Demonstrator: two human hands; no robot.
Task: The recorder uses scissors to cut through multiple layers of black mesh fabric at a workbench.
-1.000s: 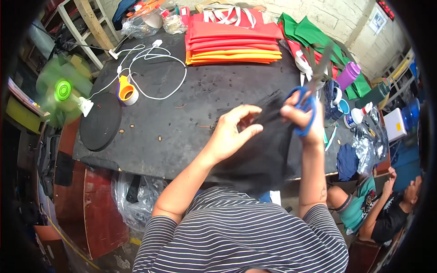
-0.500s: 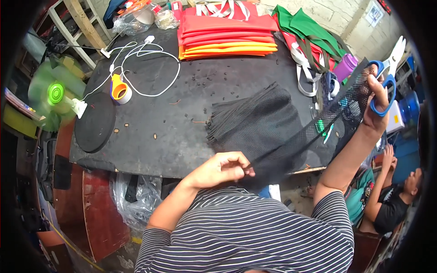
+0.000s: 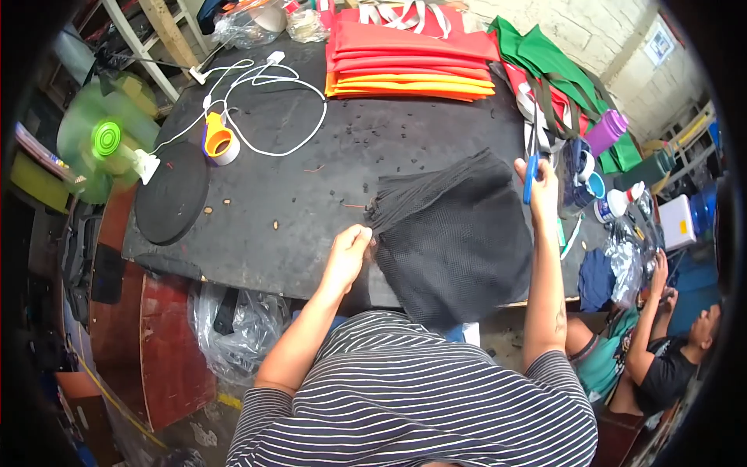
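Black mesh fabric lies in a layered pile at the table's near edge, its lower part hanging over. At its left edge, the fingers of my left hand are pinched together on the mesh. My right hand is beside the pile's right edge, closed round blue-handled scissors. The blades point away from me, over the straps at the back right. Whether the right fingers also touch the mesh is hard to see.
Red and orange folded bags are stacked at the back, with green fabric right of them. A tape dispenser, white cable, black disc and running fan are left. Another person sits at right.
My right hand came down and inward from the far right with the scissors. The mesh strip stretched between my hands now lies on the pile. My left hand moved slightly left and away from me.
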